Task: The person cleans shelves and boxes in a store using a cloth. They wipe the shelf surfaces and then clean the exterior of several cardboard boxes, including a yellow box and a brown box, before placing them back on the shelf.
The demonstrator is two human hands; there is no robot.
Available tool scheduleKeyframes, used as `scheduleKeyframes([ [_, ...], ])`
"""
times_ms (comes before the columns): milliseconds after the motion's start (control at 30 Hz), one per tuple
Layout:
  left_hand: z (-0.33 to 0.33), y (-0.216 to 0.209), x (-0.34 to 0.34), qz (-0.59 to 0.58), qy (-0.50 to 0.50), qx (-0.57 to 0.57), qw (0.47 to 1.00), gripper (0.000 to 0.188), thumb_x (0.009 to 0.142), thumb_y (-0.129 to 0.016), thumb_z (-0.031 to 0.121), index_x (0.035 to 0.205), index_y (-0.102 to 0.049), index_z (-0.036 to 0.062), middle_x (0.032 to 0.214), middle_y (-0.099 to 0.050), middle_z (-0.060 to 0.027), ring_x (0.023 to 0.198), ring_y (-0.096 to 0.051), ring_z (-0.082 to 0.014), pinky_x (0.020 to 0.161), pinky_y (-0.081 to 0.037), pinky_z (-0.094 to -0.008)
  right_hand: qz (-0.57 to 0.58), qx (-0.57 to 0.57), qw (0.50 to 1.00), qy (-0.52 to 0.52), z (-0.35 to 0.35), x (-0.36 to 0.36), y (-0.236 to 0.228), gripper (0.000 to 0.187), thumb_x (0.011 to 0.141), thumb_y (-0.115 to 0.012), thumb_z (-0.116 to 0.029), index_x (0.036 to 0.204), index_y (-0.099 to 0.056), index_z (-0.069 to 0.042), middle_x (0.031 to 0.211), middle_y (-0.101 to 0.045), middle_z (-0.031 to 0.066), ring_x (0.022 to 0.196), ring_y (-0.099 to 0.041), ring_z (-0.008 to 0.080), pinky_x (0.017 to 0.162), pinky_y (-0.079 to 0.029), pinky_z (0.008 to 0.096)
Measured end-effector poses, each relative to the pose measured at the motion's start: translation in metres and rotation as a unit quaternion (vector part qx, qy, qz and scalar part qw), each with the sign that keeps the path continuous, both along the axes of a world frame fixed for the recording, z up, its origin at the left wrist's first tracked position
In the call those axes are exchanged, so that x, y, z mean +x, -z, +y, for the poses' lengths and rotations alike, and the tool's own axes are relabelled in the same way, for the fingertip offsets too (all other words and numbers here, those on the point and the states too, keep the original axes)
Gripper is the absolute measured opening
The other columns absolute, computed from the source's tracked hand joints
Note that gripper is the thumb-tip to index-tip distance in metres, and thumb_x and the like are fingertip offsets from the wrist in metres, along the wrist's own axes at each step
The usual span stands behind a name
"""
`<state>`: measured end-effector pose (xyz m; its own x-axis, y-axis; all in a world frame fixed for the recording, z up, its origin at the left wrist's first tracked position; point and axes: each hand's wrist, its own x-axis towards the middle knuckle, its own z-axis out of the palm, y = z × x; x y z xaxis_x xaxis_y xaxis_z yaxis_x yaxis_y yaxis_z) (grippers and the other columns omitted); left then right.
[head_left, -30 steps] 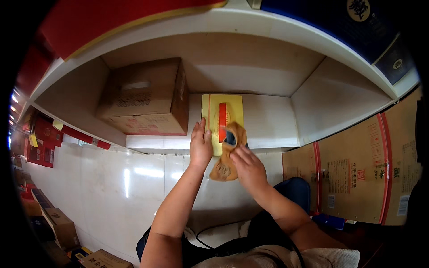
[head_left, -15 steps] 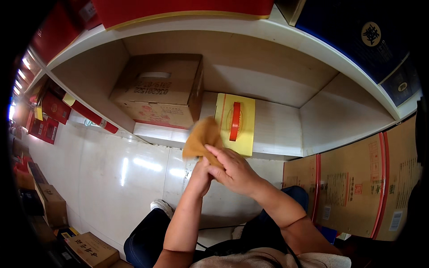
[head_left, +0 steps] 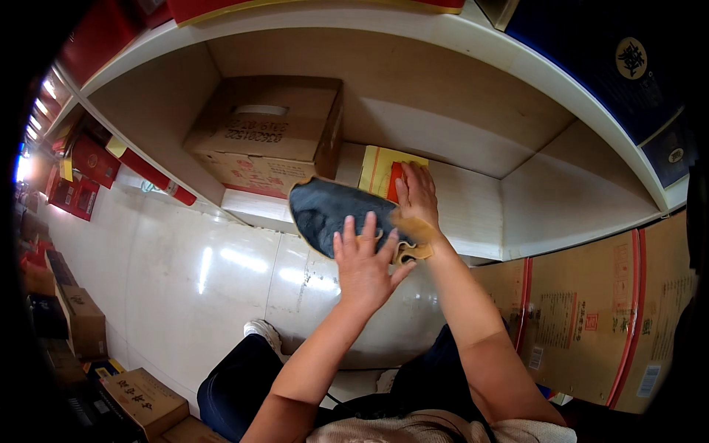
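Observation:
A floppy cloth-like piece (head_left: 321, 214), dark grey on the face I see and tan at its edge and folds, hangs in front of the low shelf. My left hand (head_left: 363, 266) is spread against its dark face, fingers apart. Beyond it my right hand (head_left: 417, 193) reaches over the yellow box (head_left: 374, 168), fingers stretched out by the box's red handle (head_left: 396, 179). Whether they touch the handle I cannot make out. A blurred tan fold of the cloth crosses my right wrist. The cloth hides the front of the yellow box.
Left of the yellow box on the shelf stands a brown carton (head_left: 262, 140) with a slotted grip. Large brown cartons (head_left: 572, 317) with red edging line the right side. Smaller boxes (head_left: 148, 399) sit at lower left on the pale tiled floor (head_left: 177, 303).
The cloth was bunched tan-side out between both hands; now its dark face is spread. My left hand has opened, and my right hand has moved forward over the yellow box.

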<state>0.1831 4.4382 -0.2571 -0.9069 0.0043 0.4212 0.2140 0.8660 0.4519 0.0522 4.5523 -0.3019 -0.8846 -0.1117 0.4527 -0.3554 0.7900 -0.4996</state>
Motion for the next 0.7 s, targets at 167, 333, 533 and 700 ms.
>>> scheduleKeyframes([
  [167,-0.011,0.010,-0.014,-0.009,0.011,-0.066,0.998,0.031,0.063,-0.068,0.017,0.092,-0.063,0.0106,0.116,-0.048,-0.0118,0.110,-0.041,-0.0349,0.092,-0.034,-0.0457,-0.031,0.034,0.999,-0.005,-0.006,0.006,-0.008,0.039,0.090,-0.044,-0.024,0.125,-0.042,-0.008,0.129,-0.042,0.0164,0.123,-0.034,0.0356,0.099,-0.032,0.0413],
  [333,-0.035,0.027,-0.009,-0.016,-0.089,0.066,0.994,0.030,0.064,-0.065,0.006,0.094,-0.062,0.0062,0.107,-0.050,-0.0147,0.097,-0.047,-0.0338,0.084,-0.041,-0.0389,-0.060,0.060,0.996,0.003,-0.006,0.015,-0.017,0.039,0.092,-0.039,-0.022,0.128,-0.039,-0.008,0.132,-0.040,0.0164,0.125,-0.031,0.0346,0.103,-0.028,0.0400],
  [533,-0.073,0.024,-0.017,-0.108,-0.150,0.489,0.852,0.023,0.083,-0.059,0.020,0.092,-0.060,-0.0013,0.091,-0.055,-0.0148,0.093,-0.050,-0.0288,0.085,-0.040,-0.0343,-0.071,0.051,0.996,0.010,-0.008,0.014,-0.019,0.039,0.092,-0.039,-0.019,0.129,-0.038,-0.008,0.133,-0.039,0.0158,0.126,-0.031,0.0341,0.102,-0.029,0.0399],
  [700,-0.028,0.003,-0.026,-0.044,-0.048,-0.053,0.996,0.036,0.078,-0.060,0.031,0.109,-0.062,0.0133,0.125,-0.047,-0.0198,0.111,-0.046,-0.0380,0.091,-0.040,-0.0399,-0.049,0.039,0.998,-0.002,-0.004,0.013,-0.016,0.041,0.088,-0.045,-0.017,0.128,-0.039,-0.009,0.133,-0.039,0.0157,0.126,-0.031,0.0340,0.101,-0.031,0.0394],
])
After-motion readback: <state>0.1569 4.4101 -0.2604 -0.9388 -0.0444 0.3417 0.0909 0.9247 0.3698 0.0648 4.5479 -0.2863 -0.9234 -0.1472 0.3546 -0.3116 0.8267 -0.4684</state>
